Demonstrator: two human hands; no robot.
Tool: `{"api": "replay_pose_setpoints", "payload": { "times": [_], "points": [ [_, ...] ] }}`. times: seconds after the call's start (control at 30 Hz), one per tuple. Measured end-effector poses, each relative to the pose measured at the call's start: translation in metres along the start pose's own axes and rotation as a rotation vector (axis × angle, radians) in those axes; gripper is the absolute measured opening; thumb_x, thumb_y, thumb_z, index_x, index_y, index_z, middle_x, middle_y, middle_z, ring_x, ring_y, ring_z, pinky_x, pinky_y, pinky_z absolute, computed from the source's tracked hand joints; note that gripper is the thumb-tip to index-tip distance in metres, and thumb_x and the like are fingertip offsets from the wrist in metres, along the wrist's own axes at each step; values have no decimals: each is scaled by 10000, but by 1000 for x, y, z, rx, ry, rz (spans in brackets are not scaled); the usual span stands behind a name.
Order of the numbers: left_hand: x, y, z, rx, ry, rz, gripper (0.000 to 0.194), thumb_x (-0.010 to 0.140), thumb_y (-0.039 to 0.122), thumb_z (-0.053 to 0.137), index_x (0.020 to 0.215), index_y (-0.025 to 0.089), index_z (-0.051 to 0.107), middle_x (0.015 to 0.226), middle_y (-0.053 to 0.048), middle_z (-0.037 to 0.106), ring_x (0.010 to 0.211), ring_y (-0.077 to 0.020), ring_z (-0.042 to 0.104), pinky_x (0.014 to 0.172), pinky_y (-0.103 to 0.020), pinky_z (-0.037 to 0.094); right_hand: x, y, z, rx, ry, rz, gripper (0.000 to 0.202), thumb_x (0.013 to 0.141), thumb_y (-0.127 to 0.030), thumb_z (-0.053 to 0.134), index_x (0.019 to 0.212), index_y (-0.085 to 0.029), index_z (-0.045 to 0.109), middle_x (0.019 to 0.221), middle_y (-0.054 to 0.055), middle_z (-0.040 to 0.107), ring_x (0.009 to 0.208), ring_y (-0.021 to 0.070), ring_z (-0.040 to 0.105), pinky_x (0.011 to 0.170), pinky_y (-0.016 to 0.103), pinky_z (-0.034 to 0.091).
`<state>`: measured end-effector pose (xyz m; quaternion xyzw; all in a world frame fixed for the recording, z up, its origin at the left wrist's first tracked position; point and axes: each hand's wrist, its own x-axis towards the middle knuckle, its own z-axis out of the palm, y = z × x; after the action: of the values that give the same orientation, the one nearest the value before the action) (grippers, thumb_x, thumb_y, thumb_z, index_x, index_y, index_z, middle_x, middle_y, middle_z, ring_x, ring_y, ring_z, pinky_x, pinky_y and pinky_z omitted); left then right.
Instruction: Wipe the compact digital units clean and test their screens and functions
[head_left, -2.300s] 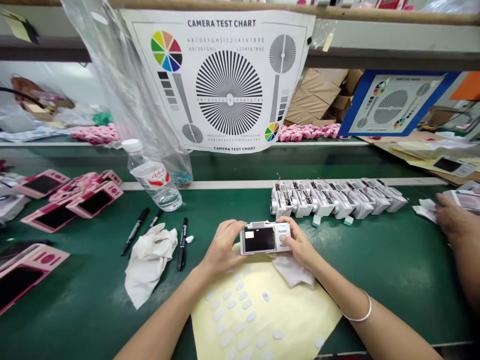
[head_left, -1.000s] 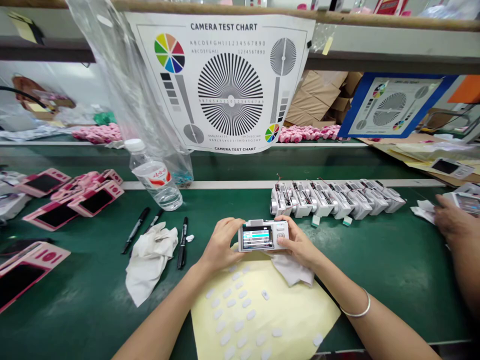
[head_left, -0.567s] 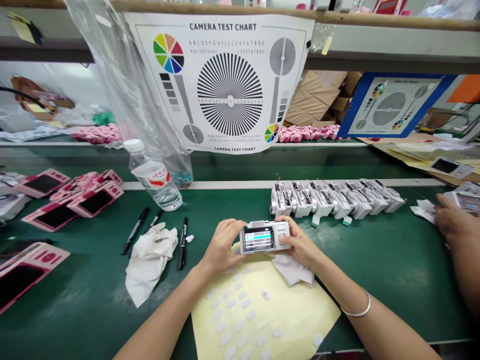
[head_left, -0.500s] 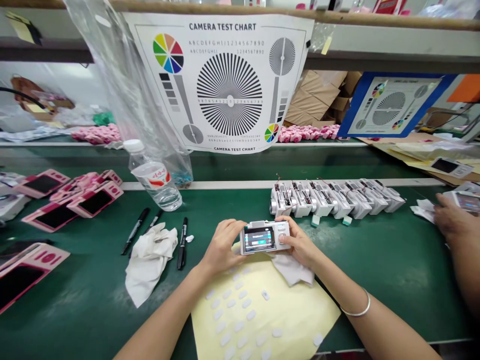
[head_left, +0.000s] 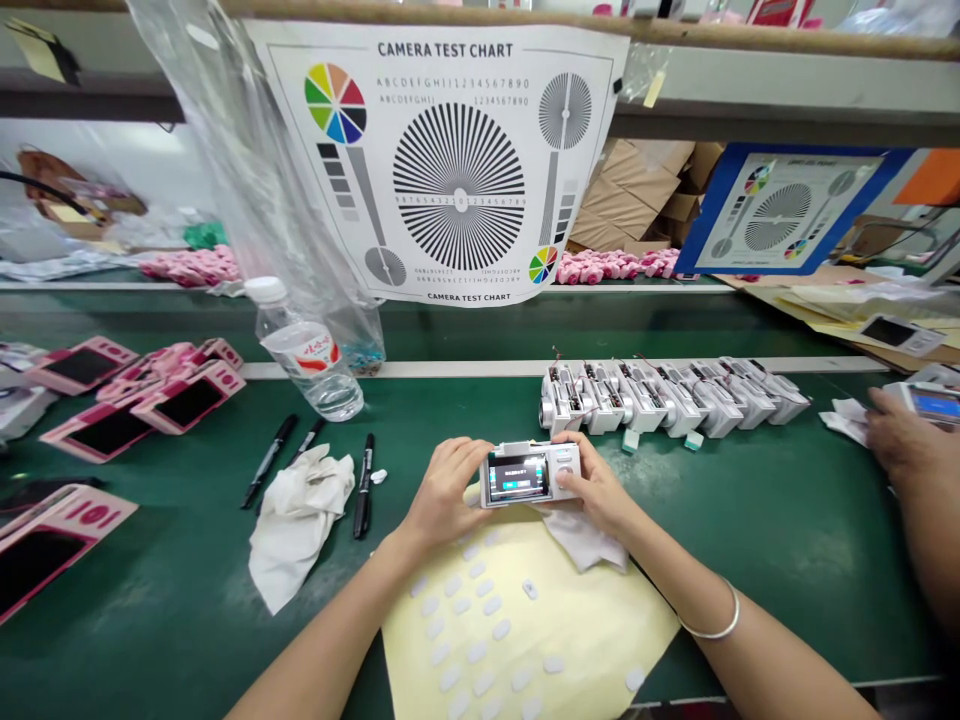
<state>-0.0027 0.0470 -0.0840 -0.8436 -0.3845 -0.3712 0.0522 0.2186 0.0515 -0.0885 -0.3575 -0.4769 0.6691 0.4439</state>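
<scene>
A white digital camera (head_left: 561, 458) is held level between my two hands, its lit screen toward me showing a dialog box with two buttons. My left hand (head_left: 448, 490) grips its left end, thumb below and fingers along the top edge. My right hand (head_left: 595, 483) closes round the right end, with the thumb on the round button pad. Below the camera lies a yellow sheet (head_left: 592, 640) carrying several small white oval pieces (head_left: 501, 629). A white cloth (head_left: 585, 540) rests under my right hand. The camera's front is hidden.
A camera test chart (head_left: 459, 180) hangs ahead. Several opened white cameras (head_left: 637, 398) stand in a row behind my right hand. To the left are a water bottle (head_left: 311, 355), black markers (head_left: 364, 487), a crumpled cloth (head_left: 300, 520) and pink cameras (head_left: 187, 400). A co-worker's hand (head_left: 900, 435) holds another camera at right.
On the camera's screen, the highlight has moved from the right button to the left one. My hands hold almost the same place. The co-worker's camera screen has turned blue.
</scene>
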Motion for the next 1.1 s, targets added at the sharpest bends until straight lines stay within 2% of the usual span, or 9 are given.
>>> {"api": "replay_pose_setpoints", "payload": {
  "times": [0.2,0.33,0.53,0.67,0.73,0.83,0.87,1.0,1.1],
  "points": [
    [0,-2,1,-40,2,-17,399,692,208,564,1084,175,502,999,-98,635,940,-243,551,849,-410,446,-1,-4,1,80,-41,63,411,645,-232,654,985,-288,431,991,-11,514,828,161,577,676,370,554],
    [2,0,-5,-103,-7,-51,451,672,242,619,1101,175,494,1007,-99,621,951,-247,543,829,-403,466,-6,-13,2,116,-60,97,417,668,-242,653,1017,-300,432,1038,-10,512,834,156,592,687,371,559],
    [5,5,-19,-241,-1,-117,553,636,361,687,1117,189,477,1013,-93,590,954,-245,548,805,-368,481,-13,-23,-3,301,-295,81,685,632,-204,669,1224,-291,334,1148,59,538,915,206,625,735,347,550],
    [5,10,-22,-502,12,-214,589,652,447,672,1140,186,470,1056,-115,552,939,-254,566,792,-365,470,-22,-30,0,302,-415,15,874,653,-185,692,1351,-322,184,1296,92,448,1003,210,607,779,320,536],
    [5,14,-25,-644,48,-245,591,649,488,664,1124,183,488,1043,-114,543,919,-254,566,782,-361,460,-29,-33,4,239,-403,-60,906,661,-212,721,1373,-327,174,1299,87,455,1052,205,585,838,316,510],
    [5,23,-32,-712,110,-246,590,628,576,648,1043,171,542,952,-94,557,844,-232,559,730,-334,449,-40,-37,11,134,-288,-143,846,621,-312,776,1334,-291,321,1188,68,558,1082,191,567,905,287,469],
    [6,26,-34,-716,126,-257,605,610,623,637,998,165,562,907,-86,562,811,-224,555,705,-325,444,-43,-38,14,114,-250,-145,819,597,-359,786,1302,-279,376,1140,64,589,1047,185,587,880,271,484],
    [9,37,-43,-696,145,-386,756,473,823,538,805,146,599,746,-62,563,680,-207,544,602,-307,418,-52,-40,22,139,-173,-77,772,490,-513,788,1152,-239,500,943,52,654,732,153,664,607,222,555],
    [12,43,-46,-645,136,-439,795,428,873,480,725,144,597,663,-53,564,608,-195,524,569,-311,396,-54,-39,27,183,-138,-53,784,450,-573,770,1099,-211,520,830,39,660,630,137,652,550,213,552]
  ]
}}
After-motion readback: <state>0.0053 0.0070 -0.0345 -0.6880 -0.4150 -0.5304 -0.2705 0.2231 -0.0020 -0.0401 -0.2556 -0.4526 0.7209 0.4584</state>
